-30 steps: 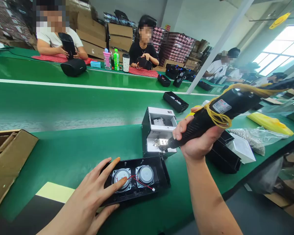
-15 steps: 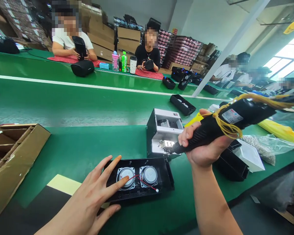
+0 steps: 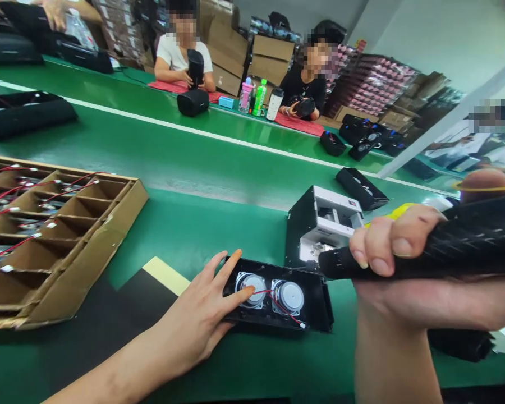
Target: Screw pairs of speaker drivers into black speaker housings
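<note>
Compared w/ prev. moment, the view had turned left, so more of the divided carton (image 3: 124, 230) was visible, and the R hand (image 3: 421, 300) with the black power tool (image 3: 467, 247) appeared larger and nearer. The tool's nose, before at the front of the machine (image 3: 301, 224), was now beside the far edge of the black housing (image 3: 315, 303) (contact: can't tell); I judged that work was passing from machine to housing. R hand was wrapped around the tool; L hand (image 3: 197, 314) was spread, fingers resting on the housing's left end. Housing lay on the green table (image 3: 219, 224), open side up, w/ backs of two speakers (image 3: 290, 296) showing. Its long axis ran left to right, right end slightly nearer; tool's nose pointed left.
</note>
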`<state>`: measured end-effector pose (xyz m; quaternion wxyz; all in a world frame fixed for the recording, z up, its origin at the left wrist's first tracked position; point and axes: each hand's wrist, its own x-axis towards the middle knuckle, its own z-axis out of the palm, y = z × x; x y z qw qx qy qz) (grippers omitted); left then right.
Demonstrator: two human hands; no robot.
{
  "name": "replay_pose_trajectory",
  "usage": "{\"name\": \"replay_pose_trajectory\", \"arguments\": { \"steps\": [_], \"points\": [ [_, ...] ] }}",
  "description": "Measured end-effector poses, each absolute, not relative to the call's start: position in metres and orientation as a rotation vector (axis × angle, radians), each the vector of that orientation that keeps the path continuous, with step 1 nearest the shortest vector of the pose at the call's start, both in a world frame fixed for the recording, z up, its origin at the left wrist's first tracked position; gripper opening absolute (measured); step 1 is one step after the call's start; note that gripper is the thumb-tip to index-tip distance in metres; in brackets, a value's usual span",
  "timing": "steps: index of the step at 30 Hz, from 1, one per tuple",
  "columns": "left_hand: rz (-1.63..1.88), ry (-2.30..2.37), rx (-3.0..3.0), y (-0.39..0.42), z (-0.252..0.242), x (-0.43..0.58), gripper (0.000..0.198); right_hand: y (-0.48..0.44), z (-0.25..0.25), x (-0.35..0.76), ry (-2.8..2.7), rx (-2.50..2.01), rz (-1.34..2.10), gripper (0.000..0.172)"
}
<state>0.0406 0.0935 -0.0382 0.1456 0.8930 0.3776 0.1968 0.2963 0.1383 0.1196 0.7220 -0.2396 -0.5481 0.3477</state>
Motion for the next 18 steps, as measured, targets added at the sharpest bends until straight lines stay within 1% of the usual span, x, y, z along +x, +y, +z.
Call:
{"name": "replay_pose_trajectory", "arguments": {
  "steps": [2,5,10,14,18],
  "points": [
    [0.553,1.097,2.564,0.094,-0.036,0.041,0.082,0.142,0.111,0.271,-1.173,-0.52,0.846,0.05],
    [0.489,1.111,2.57,0.096,-0.031,0.042,0.079,0.15,0.09,0.236,-1.125,-0.525,0.928,0.056],
    [0.422,1.128,2.558,0.1,-0.023,0.044,0.075,0.163,0.058,0.212,-1.148,-0.552,1.052,0.058],
    [0.425,1.12,2.537,0.098,-0.023,0.045,0.073,0.167,0.05,0.207,-1.132,-0.607,1.067,0.065],
    [0.466,1.106,2.519,0.098,-0.024,0.044,0.073,0.169,0.046,0.205,-1.128,-0.627,1.065,0.068]
  ]
}}
